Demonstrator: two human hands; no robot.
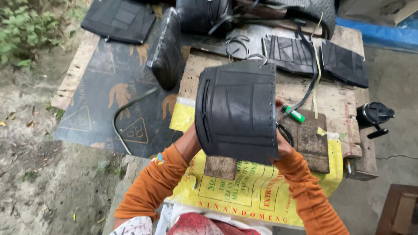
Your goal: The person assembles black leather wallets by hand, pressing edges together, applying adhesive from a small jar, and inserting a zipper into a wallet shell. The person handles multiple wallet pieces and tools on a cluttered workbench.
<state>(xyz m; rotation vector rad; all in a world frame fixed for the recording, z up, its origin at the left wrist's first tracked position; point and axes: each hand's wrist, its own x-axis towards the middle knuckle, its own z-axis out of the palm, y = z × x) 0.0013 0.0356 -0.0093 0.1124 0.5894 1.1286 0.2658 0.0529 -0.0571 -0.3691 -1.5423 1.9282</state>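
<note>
Work surface: a wooden bench is standing on bare ground, partly covered by a dark printed sheet on the person's left and a yellow printed sack nearest the body.
Held piece: a curved black rubber panel is being held up above the bench in front of the chest, well clear of the sack. Its outer, grooved face is turning toward the camera. The grooves and long axis are running roughly up and down, tilting slightly; the curve is bulging toward the viewer, and a row of small holes is following the right and top edges.
Left hand: the left hand is reaching up behind the panel's lower left edge; its fingers are hidden, so whether it is clamping cannot be told.
Right hand: the right hand is pressing against the panel's right edge, with a fingertip showing at the rim; the grip itself is hidden behind the rubber.
Other rubber pieces: flat black panels are lying along the far edge, and a rounded black bag-like form is standing upright on the dark sheet; its contents cannot be seen.
Board: a worn brown board is lying on the sack.
Black flask: a black flask is sitting at the right edge, closed.
Green lighter: a green lighter is lying just beyond the board.
</note>
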